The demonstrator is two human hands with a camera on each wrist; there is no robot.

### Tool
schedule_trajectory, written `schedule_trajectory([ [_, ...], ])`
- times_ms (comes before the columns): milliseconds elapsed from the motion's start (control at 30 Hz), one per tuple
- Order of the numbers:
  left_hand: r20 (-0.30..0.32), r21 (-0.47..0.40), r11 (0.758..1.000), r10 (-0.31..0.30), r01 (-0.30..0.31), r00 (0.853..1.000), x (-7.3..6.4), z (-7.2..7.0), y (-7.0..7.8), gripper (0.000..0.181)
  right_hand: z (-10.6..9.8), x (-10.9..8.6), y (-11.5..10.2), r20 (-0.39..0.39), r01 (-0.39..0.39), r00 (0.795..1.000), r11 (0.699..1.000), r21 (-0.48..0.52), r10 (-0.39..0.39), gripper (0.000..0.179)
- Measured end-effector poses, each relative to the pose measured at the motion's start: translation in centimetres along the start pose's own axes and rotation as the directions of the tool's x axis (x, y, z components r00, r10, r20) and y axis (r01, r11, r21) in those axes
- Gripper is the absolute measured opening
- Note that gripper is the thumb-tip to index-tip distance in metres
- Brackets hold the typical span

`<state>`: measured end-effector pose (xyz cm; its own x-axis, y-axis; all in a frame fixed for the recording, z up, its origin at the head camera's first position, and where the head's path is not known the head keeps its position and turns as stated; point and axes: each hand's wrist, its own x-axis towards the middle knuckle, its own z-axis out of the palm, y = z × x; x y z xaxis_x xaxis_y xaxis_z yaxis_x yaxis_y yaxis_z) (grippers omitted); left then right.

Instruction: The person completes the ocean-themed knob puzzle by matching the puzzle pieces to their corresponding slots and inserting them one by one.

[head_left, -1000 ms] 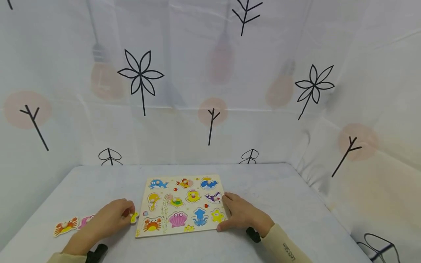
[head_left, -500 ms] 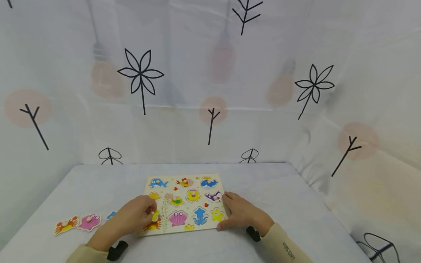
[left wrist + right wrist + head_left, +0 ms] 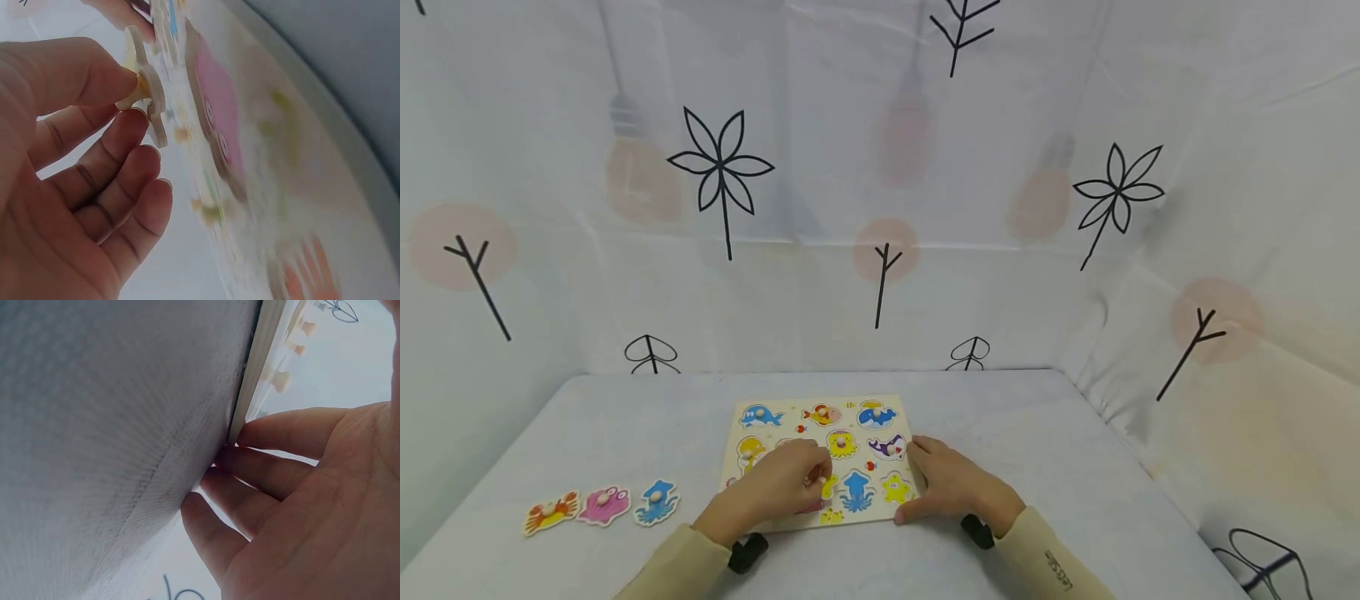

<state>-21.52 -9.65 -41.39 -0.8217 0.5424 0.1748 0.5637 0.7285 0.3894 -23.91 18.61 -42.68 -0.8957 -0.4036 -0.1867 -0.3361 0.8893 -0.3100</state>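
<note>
My left grip (image 3: 778, 485) pinches a yellow piece (image 3: 830, 487) by its knob (image 3: 144, 86), puzzle board (image 3: 793, 404) beneath. My right grip (image 3: 951, 482) lies spread, touching the board's side edge.

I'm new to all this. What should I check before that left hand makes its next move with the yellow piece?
1. Left hand pinches yellow piece by its knob: ok.
2. Right hand touches the board's right edge: ok.
3. Star picture uncovered: ok.
4. Yellow piece's outline matches that star: cannot tell, partly hidden.
5. Loose crab, shell and squid pieces apart from the board: ok.
</note>
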Motion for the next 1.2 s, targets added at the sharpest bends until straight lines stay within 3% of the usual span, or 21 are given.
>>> schedule_trajectory([
  [267,0.040,-0.029,0.999,0.022,-0.021,0.999,3.2,2.0,2.5,0.007,-0.1,-0.1,0.1,-0.006,0.031,1.000,0.999,-0.025,-0.031,0.118],
  [533,0.086,-0.033,0.999,0.046,-0.043,0.995,5.1,3.3,4.5,0.010,0.0,0.0,0.4,0.003,0.071,0.997,0.996,-0.053,-0.071,0.117],
  [867,0.139,-0.074,0.997,0.017,-0.006,0.990,6.6,4.5,5.2,0.008,-0.4,0.0,0.4,0.005,0.072,0.997,0.996,-0.048,-0.072,0.115],
  [1200,0.149,-0.062,0.998,0.001,0.009,0.989,7.0,5.1,5.4,0.005,-0.5,-0.3,0.4,-0.001,0.085,0.996,0.996,-0.037,-0.085,0.112],
])
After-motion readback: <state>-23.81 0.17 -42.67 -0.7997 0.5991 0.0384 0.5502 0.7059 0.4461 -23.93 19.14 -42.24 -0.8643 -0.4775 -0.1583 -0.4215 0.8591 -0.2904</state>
